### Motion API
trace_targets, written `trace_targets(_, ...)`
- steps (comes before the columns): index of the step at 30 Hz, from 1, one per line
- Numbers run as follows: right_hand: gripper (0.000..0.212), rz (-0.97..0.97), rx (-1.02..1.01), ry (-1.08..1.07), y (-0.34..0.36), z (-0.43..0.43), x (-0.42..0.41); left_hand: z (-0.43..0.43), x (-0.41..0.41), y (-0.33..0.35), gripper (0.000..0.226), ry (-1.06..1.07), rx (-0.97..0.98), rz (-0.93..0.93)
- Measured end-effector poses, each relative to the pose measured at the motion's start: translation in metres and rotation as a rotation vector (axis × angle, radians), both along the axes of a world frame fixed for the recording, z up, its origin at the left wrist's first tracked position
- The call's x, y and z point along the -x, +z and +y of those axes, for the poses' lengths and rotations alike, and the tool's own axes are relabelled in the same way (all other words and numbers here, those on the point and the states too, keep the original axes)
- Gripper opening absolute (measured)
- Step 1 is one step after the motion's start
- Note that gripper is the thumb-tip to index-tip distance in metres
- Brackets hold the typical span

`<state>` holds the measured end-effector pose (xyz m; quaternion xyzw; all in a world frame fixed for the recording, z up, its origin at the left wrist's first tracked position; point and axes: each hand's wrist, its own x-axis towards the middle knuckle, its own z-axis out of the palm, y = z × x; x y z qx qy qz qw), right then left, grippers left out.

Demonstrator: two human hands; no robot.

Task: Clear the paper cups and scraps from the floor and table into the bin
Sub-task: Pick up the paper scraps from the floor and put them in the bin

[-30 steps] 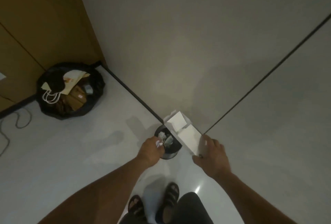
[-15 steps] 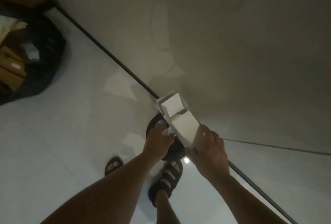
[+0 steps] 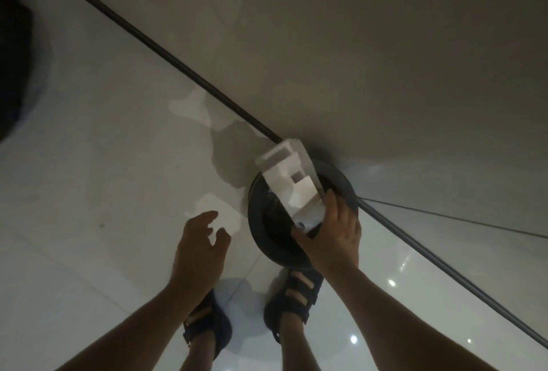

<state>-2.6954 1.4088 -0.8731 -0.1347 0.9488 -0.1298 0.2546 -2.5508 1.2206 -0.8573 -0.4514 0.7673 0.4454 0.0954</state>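
Head view: a glossy pale tiled floor (image 3: 89, 222) shows spots of reflected light and meets a plain light wall (image 3: 385, 44) along a dark skirting strip (image 3: 148, 44). A round dark bin (image 3: 338, 178) stands against the skirting. A white cardboard box (image 3: 284, 181) is tilted over the bin's mouth and covers much of it. The right hand (image 3: 332, 240) grips the box's lower end, fingers curled round it. The left hand (image 3: 198, 249) hovers just left of the bin, fingers loosely spread, holding nothing. Dark sandals (image 3: 296, 290) stand just short of the bin. A black bag (image 3: 12, 74) lies well apart at the left edge.
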Motion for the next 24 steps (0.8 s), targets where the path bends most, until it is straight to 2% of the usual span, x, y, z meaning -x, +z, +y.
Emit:
trace_targets(2,0.104,0.052,0.015,0.004,-0.001,-0.008,-0.001,-0.005,-0.007,-0.003,0.037,0.003,0.004,-0.02)
trace_targets(4,0.099,0.15,0.112,0.044,0.001,-0.024,0.003,-0.009,-0.011,-0.005,0.036,0.013,0.002,-0.028)
trace_targets(7,0.099,0.23,0.194,0.213,0.0,-0.048,0.015,-0.009,-0.015,-0.007,0.037,0.052,-0.022,-0.031)
trace_targets(11,0.107,0.21,0.151,0.433,-0.006,-0.061,0.028,-0.008,-0.02,-0.005,0.037,0.07,-0.041,-0.02)
trace_targets(15,0.105,0.326,0.117,0.683,-0.006,-0.055,0.033,-0.009,-0.026,-0.004,0.037,0.08,-0.046,0.008)
trace_targets(17,0.096,0.363,0.056,0.752,-0.005,-0.053,0.034,-0.01,-0.029,-0.004,0.036,0.075,-0.036,-0.004)
trace_targets(20,0.074,0.324,-0.012,0.789,-0.007,-0.051,0.034,-0.007,-0.034,-0.003,0.035,0.092,-0.056,0.013)
trace_targets(24,0.075,0.194,-0.108,0.814,-0.016,-0.042,0.024,-0.003,-0.031,0.005,0.042,0.047,-0.066,-0.006)
